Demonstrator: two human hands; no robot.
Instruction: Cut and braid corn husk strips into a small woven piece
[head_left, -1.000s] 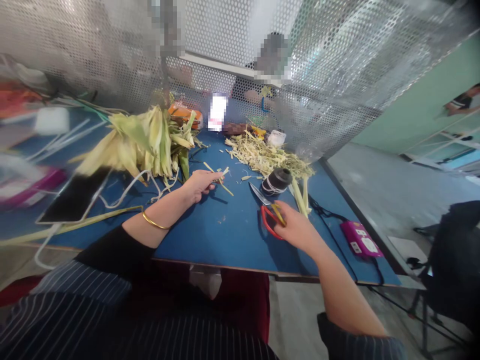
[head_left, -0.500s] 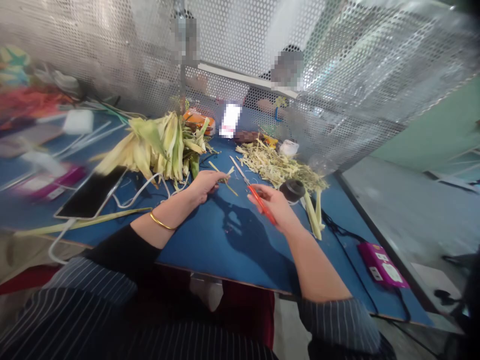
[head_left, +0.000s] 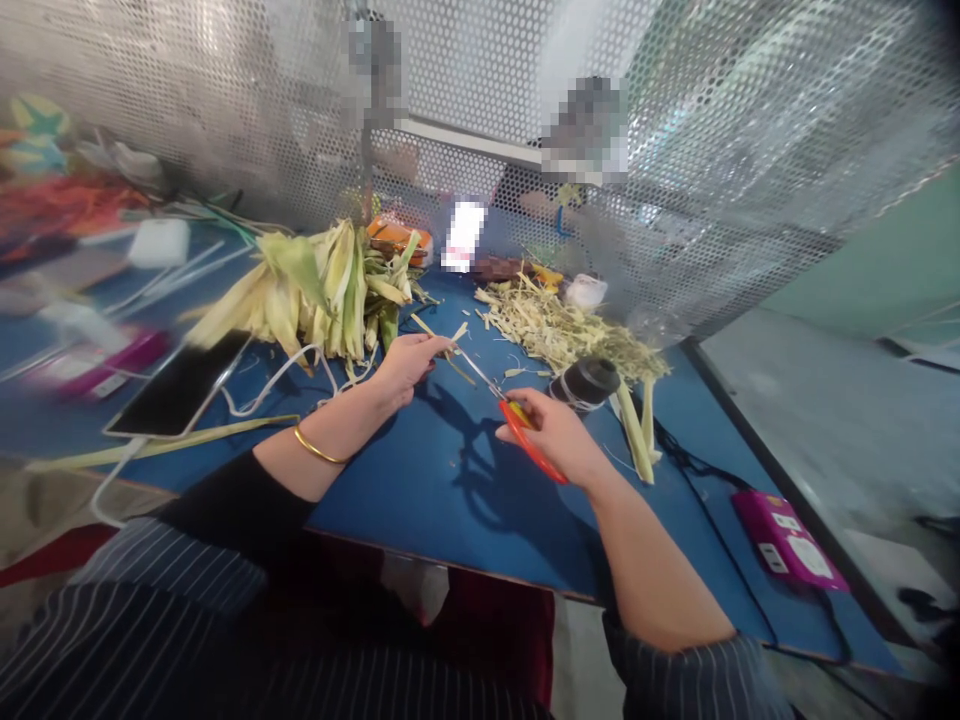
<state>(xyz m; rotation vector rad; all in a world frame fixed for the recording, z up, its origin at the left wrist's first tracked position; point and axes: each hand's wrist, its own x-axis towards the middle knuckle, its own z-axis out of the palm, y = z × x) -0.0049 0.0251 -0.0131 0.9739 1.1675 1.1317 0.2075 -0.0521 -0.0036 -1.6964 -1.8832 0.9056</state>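
My left hand (head_left: 411, 368) is closed in a pinch on a small piece of pale corn husk (head_left: 460, 331), whose thin ends stick out past the fingertips. In my right hand (head_left: 551, 428) is a pair of scissors with red handles (head_left: 531, 446). The blade tips reach the husk strips right at my left fingertips; whether the blades are apart is too small to tell. Just beyond my right hand a black thread spool (head_left: 585, 382) stands on the blue table (head_left: 420, 480). Husk scraps (head_left: 551, 325) are heaped behind it.
A big bunch of corn husks (head_left: 315, 290) lies at the left, beside a dark phone (head_left: 180, 385) with a white cable. Long husk strips (head_left: 636, 435) lie at the right, near a purple power strip (head_left: 791, 540). A perforated metal screen (head_left: 480, 70) closes the back.
My right hand has brought the scissors up from the table and leftward, until the blades meet the husk at my left fingertips. My left hand keeps its pinch.
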